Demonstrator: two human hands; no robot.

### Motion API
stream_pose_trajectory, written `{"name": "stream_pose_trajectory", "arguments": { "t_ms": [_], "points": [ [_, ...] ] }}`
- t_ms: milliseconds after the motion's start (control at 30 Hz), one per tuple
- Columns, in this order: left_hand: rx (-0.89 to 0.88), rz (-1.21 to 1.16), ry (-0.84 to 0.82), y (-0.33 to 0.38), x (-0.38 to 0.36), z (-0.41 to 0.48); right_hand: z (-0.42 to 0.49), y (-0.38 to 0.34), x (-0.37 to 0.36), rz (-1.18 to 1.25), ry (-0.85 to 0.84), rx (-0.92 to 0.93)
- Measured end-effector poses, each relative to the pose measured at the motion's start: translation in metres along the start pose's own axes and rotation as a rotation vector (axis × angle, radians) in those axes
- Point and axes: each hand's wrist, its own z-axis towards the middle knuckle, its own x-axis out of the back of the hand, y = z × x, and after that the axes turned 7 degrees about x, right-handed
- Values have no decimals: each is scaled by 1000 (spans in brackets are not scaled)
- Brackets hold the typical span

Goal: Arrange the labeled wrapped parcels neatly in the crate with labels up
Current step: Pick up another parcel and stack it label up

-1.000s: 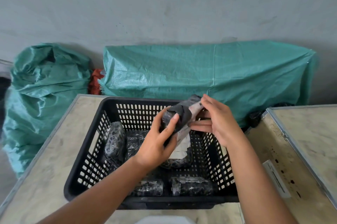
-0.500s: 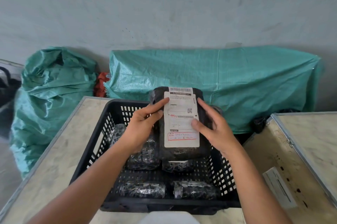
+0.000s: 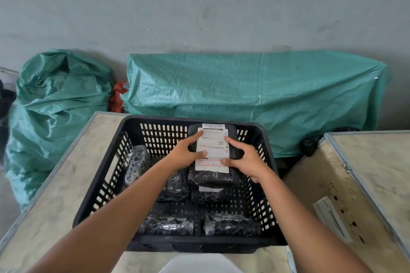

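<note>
Holding scene: both hands carry one parcel over the far right part of the crate.
Crate [image 3: 268,175]: black, slotted, on a pale table [image 3: 55,195]; several wrapped parcels already lie inside.
Held parcel [image 3: 213,176]: black wrap, long axis running away from the person, tilted up toward the far wall, over a lower parcel [image 3: 209,196].
Label [image 3: 214,150]: white, facing up.
Left hand [image 3: 184,155]: grasping the parcel's left edge, thumb on the label.
Right hand [image 3: 246,160]: grasping the right edge, equally near.
Coming move, as a judgement: lowering it flat, straight down between the palms.
</note>
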Motion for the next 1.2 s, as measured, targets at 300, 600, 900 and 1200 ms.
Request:
{"name": "stream_pose_trajectory", "arguments": {
  "t_ms": [300, 600, 900, 1200],
  "points": [
    [136, 336, 34, -69, -32, 14, 2, 66, -40, -154, 49, -68],
    [102, 710, -165, -98, -28, 15, 6, 87, -47, -372, 40, -175],
    [67, 782, -109, -106, -32, 18, 11, 78, -38, -417, -14, -243],
    [-50, 876, 5, -42, -31, 5, -31, 9, 6, -437, -122, -191]
  ]
}}
